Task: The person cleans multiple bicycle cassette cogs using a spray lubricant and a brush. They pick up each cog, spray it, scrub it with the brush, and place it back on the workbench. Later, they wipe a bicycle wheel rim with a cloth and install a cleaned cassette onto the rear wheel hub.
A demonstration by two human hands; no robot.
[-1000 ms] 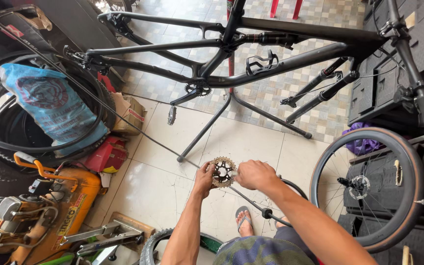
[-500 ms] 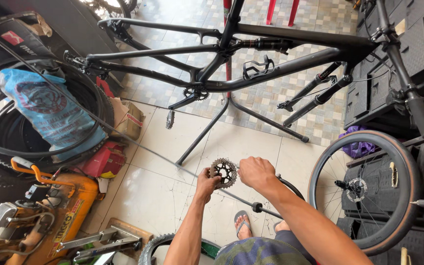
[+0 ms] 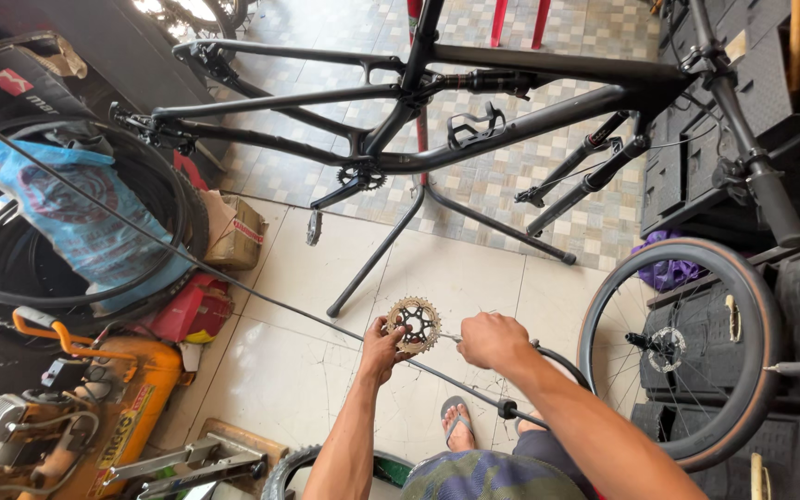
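gripping cassette, perhaps both hands

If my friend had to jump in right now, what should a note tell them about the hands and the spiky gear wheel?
Left hand: its fingers grip the edge of the toothed gear cluster, holding it up above the tiled floor.
Right hand: closed in a fist beside the cluster, around a thin tool whose tip points at the cluster's centre; the tool itself is hard to make out.
Nearby: the black bike frame hangs wheel-less on a repair stand; a loose wheel leans at the right.
Done: cluster is off any wheel.
Left: it is fitted nowhere yet.
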